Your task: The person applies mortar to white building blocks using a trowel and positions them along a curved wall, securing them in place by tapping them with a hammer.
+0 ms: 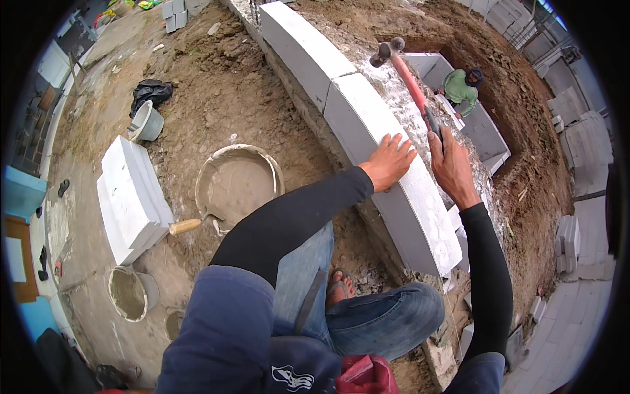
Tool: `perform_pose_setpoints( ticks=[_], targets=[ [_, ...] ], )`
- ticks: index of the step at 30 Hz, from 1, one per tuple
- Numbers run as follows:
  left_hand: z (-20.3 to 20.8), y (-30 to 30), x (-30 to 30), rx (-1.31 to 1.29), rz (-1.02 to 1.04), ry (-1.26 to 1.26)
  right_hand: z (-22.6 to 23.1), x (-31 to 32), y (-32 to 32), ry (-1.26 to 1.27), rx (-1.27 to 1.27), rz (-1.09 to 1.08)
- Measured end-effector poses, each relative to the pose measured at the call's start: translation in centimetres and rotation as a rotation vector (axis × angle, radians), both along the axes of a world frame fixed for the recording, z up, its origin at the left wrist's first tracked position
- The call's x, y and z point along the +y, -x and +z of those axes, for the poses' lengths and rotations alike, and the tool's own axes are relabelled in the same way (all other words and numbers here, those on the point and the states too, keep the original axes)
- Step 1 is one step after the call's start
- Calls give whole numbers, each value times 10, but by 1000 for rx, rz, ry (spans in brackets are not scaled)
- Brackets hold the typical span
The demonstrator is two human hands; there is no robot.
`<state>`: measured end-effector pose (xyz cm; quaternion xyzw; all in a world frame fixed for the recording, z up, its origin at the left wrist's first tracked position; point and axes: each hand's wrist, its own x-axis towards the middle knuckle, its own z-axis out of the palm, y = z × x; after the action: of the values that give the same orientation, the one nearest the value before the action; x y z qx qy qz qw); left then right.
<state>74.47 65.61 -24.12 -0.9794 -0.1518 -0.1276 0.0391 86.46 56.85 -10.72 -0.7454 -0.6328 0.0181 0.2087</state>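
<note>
My right hand (454,168) is wrapped round the dark grip of a hammer (408,80). The hammer has a red shaft, and its metal head is raised above the rough ground beyond the wall. My left hand (390,163) lies on the top of a white lightweight block (377,134), fingers spread and pressed lightly to the surface. That block sits in a row on the low wall, its end meeting another white block (302,49) farther off. Between the two runs a thin joint line.
Left of me stand a tub of wet mortar (237,180) with a wooden-handled trowel (186,226) at its rim, stacked white blocks (131,200), a grey bucket (147,123) and another bucket (131,294). A person in green (459,90) is in the block-lined pit at right.
</note>
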Motion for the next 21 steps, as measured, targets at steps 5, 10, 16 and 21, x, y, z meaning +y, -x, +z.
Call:
perform_pose_setpoints(
  ticks=[5, 10, 16, 21],
  targets=[
    [5, -5, -3, 34, 42, 54, -27, 43, -9, 133, -93, 81],
    [4, -1, -5, 29, 33, 33, -35, 41, -3, 127, -93, 41],
    [0, -5, -3, -1, 40, 22, -29, 44, -4, 85, -72, 68],
    [-4, -1, -4, -22, 54, -8, -33, 46, -2, 121, -35, 79]
  ],
)
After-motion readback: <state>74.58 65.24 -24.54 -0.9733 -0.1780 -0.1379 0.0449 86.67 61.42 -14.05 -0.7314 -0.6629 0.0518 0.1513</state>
